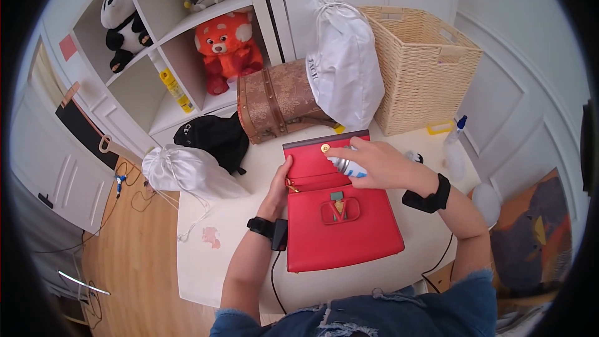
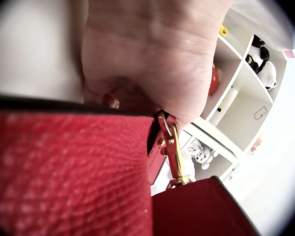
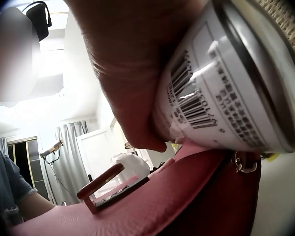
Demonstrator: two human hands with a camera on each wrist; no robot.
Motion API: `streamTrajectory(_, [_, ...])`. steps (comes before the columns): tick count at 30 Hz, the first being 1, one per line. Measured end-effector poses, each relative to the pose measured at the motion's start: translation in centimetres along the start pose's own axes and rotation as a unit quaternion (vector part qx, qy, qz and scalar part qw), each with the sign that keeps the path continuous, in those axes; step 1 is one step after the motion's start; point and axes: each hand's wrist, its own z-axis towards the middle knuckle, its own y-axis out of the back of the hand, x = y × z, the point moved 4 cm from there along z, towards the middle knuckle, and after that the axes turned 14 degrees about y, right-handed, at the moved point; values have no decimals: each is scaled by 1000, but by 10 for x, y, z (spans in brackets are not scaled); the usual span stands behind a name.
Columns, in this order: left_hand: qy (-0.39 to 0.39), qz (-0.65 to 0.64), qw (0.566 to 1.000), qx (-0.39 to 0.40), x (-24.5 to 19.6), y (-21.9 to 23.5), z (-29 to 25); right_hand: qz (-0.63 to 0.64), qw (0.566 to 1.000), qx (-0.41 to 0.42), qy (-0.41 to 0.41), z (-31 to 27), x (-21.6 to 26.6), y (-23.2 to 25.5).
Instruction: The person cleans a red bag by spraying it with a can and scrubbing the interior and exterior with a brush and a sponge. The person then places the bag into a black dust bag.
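On the table lies a red handbag with its flap raised, showing a gold round snap; a V-shaped emblem is on its front. My left hand holds the bag's left side by the flap, beside a gold clasp; its fingertips are mostly hidden. My right hand grips a white and blue spray can above the flap, near the snap. In the right wrist view the can shows a barcode, with my hand curled round it.
Behind the bag stand a brown patterned case, a white drawstring bag and a wicker basket. At the left lie a black pouch and another white bag. A clear bottle stands at the right.
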Motion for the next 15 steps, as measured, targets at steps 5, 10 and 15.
streamTrajectory(5, [-3,-8,1000,16,0,-4,0,-7,1000,-4,12,7,-4,-1])
streamTrajectory(10, [0,-12,1000,17,4,7,7,-97,992,-78,12,5,-6,-3])
streamTrajectory(15, [-6,-18,1000,21,3,1,4,-122,988,-93,-35,-13,-12,2])
